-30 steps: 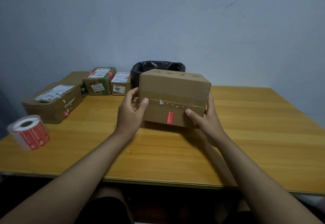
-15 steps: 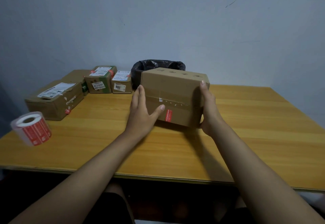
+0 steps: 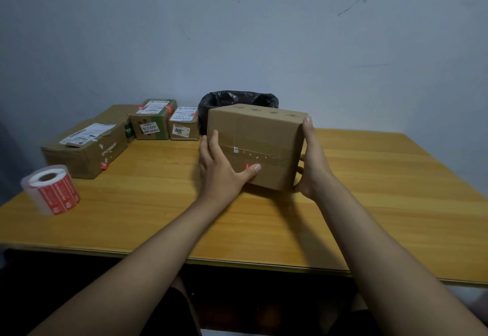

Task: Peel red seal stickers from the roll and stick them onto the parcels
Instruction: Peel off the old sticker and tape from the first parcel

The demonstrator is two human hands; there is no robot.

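Note:
I hold a brown cardboard parcel at the middle of the wooden table, turned so its right end points a little away from me. My left hand lies flat on the taped front face. Its thumb covers most of a red seal sticker stuck below the tape seam. My right hand presses against the parcel's right end with the fingers straight up along the edge. The roll of red seal stickers stands alone near the table's left edge.
A long parcel with a white label lies at the back left. Two smaller labelled parcels stand beside it. A bin with a black liner sits behind the held parcel, against the wall.
My left hand slid from the parcel's left edge onto its front face, its thumb now over the sticker. My right hand moved from the front corner to the right end. The parcel turned slightly.

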